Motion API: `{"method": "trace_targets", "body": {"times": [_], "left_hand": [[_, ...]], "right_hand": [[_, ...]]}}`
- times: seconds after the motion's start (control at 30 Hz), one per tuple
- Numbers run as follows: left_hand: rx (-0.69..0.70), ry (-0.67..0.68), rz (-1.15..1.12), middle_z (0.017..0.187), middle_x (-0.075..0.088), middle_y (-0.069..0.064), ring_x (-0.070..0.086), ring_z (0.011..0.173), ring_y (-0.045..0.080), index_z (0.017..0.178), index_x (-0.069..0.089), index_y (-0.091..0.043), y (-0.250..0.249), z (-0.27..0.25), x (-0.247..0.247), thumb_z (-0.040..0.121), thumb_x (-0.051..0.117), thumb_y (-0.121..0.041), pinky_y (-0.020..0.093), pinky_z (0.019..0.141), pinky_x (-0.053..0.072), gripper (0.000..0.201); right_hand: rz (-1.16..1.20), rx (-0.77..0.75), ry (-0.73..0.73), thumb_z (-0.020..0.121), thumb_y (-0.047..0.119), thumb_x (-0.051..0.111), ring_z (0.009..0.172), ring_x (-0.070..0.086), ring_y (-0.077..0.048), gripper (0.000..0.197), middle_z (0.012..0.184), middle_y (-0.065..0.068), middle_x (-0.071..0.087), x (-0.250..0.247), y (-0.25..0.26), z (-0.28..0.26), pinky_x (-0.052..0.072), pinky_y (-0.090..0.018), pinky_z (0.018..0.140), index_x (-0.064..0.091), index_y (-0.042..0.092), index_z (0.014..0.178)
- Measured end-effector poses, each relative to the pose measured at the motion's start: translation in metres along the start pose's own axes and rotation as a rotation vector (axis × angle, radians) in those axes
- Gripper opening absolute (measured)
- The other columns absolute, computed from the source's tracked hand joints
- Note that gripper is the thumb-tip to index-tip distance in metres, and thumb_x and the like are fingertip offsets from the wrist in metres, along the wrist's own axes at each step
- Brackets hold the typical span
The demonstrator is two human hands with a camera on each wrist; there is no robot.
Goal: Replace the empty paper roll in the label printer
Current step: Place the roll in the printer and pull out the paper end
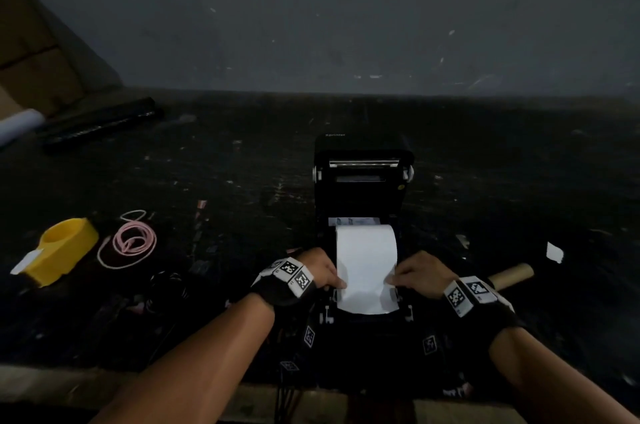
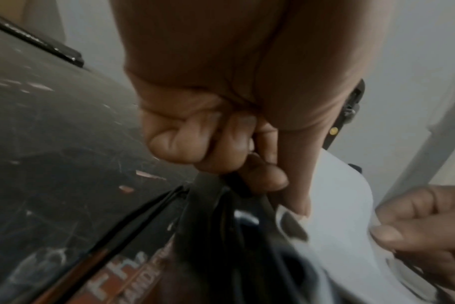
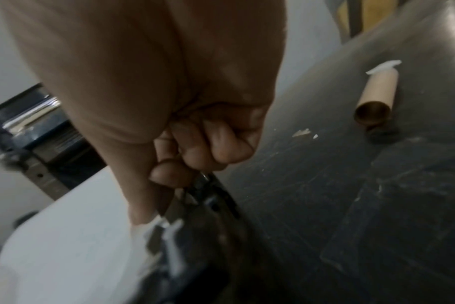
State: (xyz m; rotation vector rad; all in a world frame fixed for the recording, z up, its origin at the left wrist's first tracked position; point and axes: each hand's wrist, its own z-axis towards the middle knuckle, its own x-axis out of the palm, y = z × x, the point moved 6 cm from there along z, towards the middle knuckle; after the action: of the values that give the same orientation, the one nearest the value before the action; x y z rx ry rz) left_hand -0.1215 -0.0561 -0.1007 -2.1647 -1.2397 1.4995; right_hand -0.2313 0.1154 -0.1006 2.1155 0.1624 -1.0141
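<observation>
On the dark, scratched worktop (image 1: 242, 181) a black label printer (image 1: 362, 181) stands with its lid raised toward the far wall, and a white paper roll (image 1: 365, 240) sits in its open bay. From the roll a strip of paper runs toward the person, over the front edge of the printer. The left hand (image 1: 320, 271) holds the strip at its left edge, thumb on the paper and the other fingers (image 2: 195, 148) curled under beside the printer's side. The right hand (image 1: 420, 273) holds the right edge the same way: the left wrist view shows its thumb lying on the paper, the right wrist view its fingers (image 3: 221, 148) curled in against the printer's side. Both hands are narrow, pinching the paper. Right of the printer, apart from it, the empty cardboard core (image 3: 376, 96) lies on its side with a scrap of white paper at its far end. Well to the left are a yellow tape dispenser (image 1: 64, 249) and, just beside it, a coil of pink cord (image 1: 130, 240). A long black roll (image 1: 100, 124) lies at the far left near cardboard boxes (image 1: 38, 60)
</observation>
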Motion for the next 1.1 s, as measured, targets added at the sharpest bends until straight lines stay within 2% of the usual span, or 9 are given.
{"method": "trace_targets", "body": {"times": [0.1,0.2,0.27,0.33,0.47,0.6,0.77,0.87,1.1], "left_hand": [[0.005,-0.065,-0.083,0.051,0.056,-0.010,0.048,0.042,-0.002,0.061,0.070,-0.014,0.001,0.001,-0.002,0.072,0.078,-0.032,0.011,0.047,0.037,0.022],[0.010,-0.115,-0.174,0.057,0.059,-0.008,0.051,0.052,0.004,0.084,0.075,-0.005,-0.002,0.001,-0.006,0.073,0.077,-0.026,0.016,0.054,0.040,0.024],[0.018,-0.120,-0.166,0.057,0.059,-0.008,0.052,0.053,0.004,0.085,0.075,-0.005,-0.002,0.000,-0.006,0.073,0.077,-0.025,0.011,0.052,0.040,0.024],[0.017,-0.112,-0.152,0.056,0.058,-0.008,0.052,0.053,0.003,0.085,0.075,-0.004,0.000,-0.001,-0.004,0.073,0.077,-0.025,0.005,0.046,0.038,0.025],[0.002,-0.104,-0.178,0.056,0.058,-0.007,0.051,0.050,0.003,0.078,0.074,-0.005,0.002,-0.003,-0.004,0.072,0.077,-0.031,0.014,0.050,0.040,0.027],[-0.049,-0.178,-0.252,0.051,0.056,-0.008,0.045,0.041,0.004,0.061,0.067,-0.018,0.006,-0.003,-0.011,0.075,0.075,-0.034,0.017,0.045,0.033,0.023],[0.007,-0.210,-0.247,0.057,0.058,-0.006,0.050,0.052,0.005,0.084,0.074,-0.004,0.001,-0.007,-0.012,0.077,0.074,-0.026,0.017,0.052,0.040,0.023],[0.025,-0.241,-0.216,0.060,0.060,-0.006,0.052,0.055,0.004,0.087,0.074,-0.004,0.001,-0.009,-0.012,0.076,0.075,-0.026,0.010,0.052,0.041,0.024],[0.040,-0.221,-0.133,0.098,0.074,0.009,0.060,0.079,0.011,0.092,0.075,-0.008,0.001,-0.014,-0.006,0.076,0.075,-0.027,0.020,0.075,0.046,0.026]], "right_hand": [[-0.065,0.016,0.042,0.080,0.039,0.067,0.086,0.056,-0.011,0.023,0.084,0.004,0.062,0.004,-0.002,-0.001,0.040,-0.019,0.073,0.075,0.017,0.082],[-0.090,0.020,0.039,0.079,0.040,0.067,0.090,0.054,-0.012,0.016,0.083,0.006,0.059,0.003,-0.002,-0.002,0.039,-0.018,0.072,0.069,0.027,0.069],[-0.080,-0.010,-0.018,0.079,0.042,0.067,0.082,0.056,-0.010,0.025,0.071,0.012,0.058,-0.001,0.002,-0.003,0.036,-0.014,0.062,0.060,0.033,0.056],[-0.054,-0.036,-0.091,0.080,0.042,0.065,0.078,0.058,-0.011,0.024,0.068,0.009,0.060,-0.006,0.005,-0.004,0.037,-0.015,0.061,0.065,0.028,0.060],[-0.045,-0.052,-0.114,0.081,0.037,0.065,0.078,0.058,-0.011,0.021,0.072,0.004,0.062,-0.003,0.005,-0.007,0.038,-0.010,0.059,0.071,0.019,0.073],[-0.049,-0.009,-0.066,0.081,0.036,0.066,0.082,0.057,-0.011,0.026,0.082,0.003,0.063,-0.001,0.003,-0.007,0.038,-0.019,0.071,0.074,0.011,0.084],[0.025,-0.026,-0.199,0.080,0.037,0.067,0.079,0.060,-0.009,0.021,0.083,0.001,0.069,-0.013,0.007,-0.012,0.041,-0.018,0.071,0.074,0.017,0.082],[0.035,-0.039,-0.263,0.080,0.035,0.067,0.081,0.061,-0.009,0.021,0.084,0.001,0.071,-0.013,0.007,-0.014,0.039,-0.007,0.062,0.074,0.016,0.085],[0.029,0.042,-0.192,0.077,0.037,0.071,0.083,0.060,-0.009,0.022,0.081,0.003,0.068,-0.003,-0.001,-0.016,0.036,-0.005,0.060,0.075,0.017,0.085]]}}
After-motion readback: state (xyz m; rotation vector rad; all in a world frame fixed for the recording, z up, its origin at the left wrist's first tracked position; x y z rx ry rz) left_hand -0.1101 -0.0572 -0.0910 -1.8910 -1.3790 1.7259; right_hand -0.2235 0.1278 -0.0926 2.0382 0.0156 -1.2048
